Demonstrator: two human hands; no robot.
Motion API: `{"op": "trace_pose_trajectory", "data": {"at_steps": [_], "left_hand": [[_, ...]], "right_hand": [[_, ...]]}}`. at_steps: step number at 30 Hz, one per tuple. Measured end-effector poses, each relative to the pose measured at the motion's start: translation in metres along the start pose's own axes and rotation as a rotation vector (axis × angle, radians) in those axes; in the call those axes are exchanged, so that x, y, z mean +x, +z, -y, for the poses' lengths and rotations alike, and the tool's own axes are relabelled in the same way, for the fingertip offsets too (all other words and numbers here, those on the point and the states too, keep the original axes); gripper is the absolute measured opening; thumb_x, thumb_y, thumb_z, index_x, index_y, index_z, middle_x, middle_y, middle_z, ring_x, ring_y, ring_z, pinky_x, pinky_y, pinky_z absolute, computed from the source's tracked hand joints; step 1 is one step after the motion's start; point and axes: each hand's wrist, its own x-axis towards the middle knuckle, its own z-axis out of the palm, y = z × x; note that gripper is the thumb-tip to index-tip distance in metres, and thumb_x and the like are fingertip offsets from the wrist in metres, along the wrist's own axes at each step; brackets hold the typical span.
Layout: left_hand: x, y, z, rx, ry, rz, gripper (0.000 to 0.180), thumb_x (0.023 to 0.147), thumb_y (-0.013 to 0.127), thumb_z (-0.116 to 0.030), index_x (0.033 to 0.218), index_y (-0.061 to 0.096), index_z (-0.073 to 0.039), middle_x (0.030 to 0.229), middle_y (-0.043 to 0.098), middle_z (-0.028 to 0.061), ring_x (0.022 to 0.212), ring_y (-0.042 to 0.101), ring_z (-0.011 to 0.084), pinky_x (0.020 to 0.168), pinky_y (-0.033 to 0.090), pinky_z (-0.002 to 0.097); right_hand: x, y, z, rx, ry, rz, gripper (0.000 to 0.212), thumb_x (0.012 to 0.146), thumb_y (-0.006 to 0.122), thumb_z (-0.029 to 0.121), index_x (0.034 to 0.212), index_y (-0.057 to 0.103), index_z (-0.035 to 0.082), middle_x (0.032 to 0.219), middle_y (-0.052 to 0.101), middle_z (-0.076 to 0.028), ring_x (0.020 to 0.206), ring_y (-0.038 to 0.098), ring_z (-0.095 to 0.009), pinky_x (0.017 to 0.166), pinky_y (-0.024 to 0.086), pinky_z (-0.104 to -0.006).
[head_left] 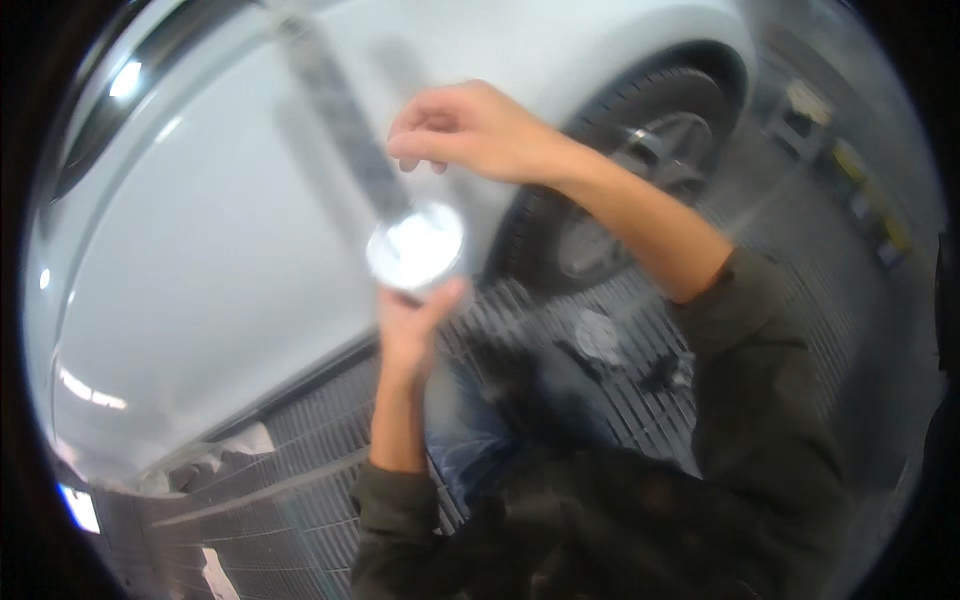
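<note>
My left hand (415, 325) is wrapped round a round, white, tub-like thing (418, 245) and holds it up close to the side of a pale car (210, 260). Its top is a bright white disc with a greyish patch; glare and blur hide its exact kind. Above and slightly right of it, apart from it, is my right hand (445, 125), with the fingers curled toward the thumb. Whatever may be between those fingertips is too blurred to make out. A dark grey strip (340, 105) runs down the car's side, behind the tub-like thing.
The car's wheel (620, 180) is close to my right forearm. Beneath me lies a slatted grey floor grating (310, 455), with a pale crumpled thing (597, 335) near the wheel. White scraps (250, 440) hang along the car's lower edge. A yellow-and-dark object (870, 205) stands at far right.
</note>
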Motion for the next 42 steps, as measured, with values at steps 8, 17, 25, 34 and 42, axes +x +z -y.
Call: {"op": "trace_pose_trajectory", "data": {"at_steps": [8,17,25,34,42], "left_hand": [[-0.109,-0.028,0.050,-0.039,-0.167,-0.031,0.098,0.065,0.088,-0.018,0.146,0.035,-0.004,0.135,0.053,0.0153,0.128,0.050,0.0302,0.109,0.041,0.0444],[-0.213,-0.096,0.040,0.299,-0.255,-0.246,0.090,0.066,0.091,-0.035,0.136,0.046,-0.002,0.129,0.055,0.0111,0.117,0.054,0.0240,0.096,0.045,0.0393],[-0.209,-0.096,0.027,0.135,-0.166,-0.335,0.090,0.059,0.095,-0.023,0.133,0.048,-0.004,0.127,0.056,0.0114,0.116,0.055,0.0243,0.097,0.047,0.0407],[-0.171,-0.096,0.086,0.294,-0.069,-0.153,0.100,0.060,0.095,-0.010,0.142,0.037,-0.005,0.133,0.054,0.0100,0.123,0.052,0.0227,0.105,0.043,0.0392],[-0.107,-0.027,0.095,0.121,-0.089,0.061,0.089,0.059,0.095,-0.013,0.135,0.049,-0.001,0.124,0.063,0.0118,0.115,0.061,0.0215,0.099,0.049,0.0374]], "right_hand": [[-0.303,-0.022,-0.202,0.034,0.713,-0.650,0.037,0.096,0.064,0.034,0.073,0.065,0.005,0.064,0.062,-0.001,0.056,0.052,-0.007,0.053,0.041,-0.0242],[-0.526,0.084,-0.307,-0.116,1.577,0.082,0.061,0.083,0.076,0.045,0.122,0.066,-0.001,0.115,0.069,-0.018,0.108,0.065,-0.023,0.089,0.052,-0.0369],[-0.547,0.096,-0.395,-0.348,1.465,-0.357,0.064,0.074,0.083,0.031,0.122,0.059,-0.004,0.091,0.072,-0.015,0.077,0.069,-0.022,0.067,0.053,-0.0391],[-0.372,0.008,-0.190,-0.308,1.208,0.000,0.052,0.080,0.077,0.048,0.075,0.069,-0.003,0.060,0.065,-0.010,0.057,0.066,-0.021,0.057,0.051,-0.0361],[-0.258,-0.063,0.002,-1.018,0.604,0.158,0.058,0.076,0.074,0.058,0.080,0.069,0.000,0.058,0.062,-0.017,0.055,0.063,-0.034,0.056,0.051,-0.0413]]}}
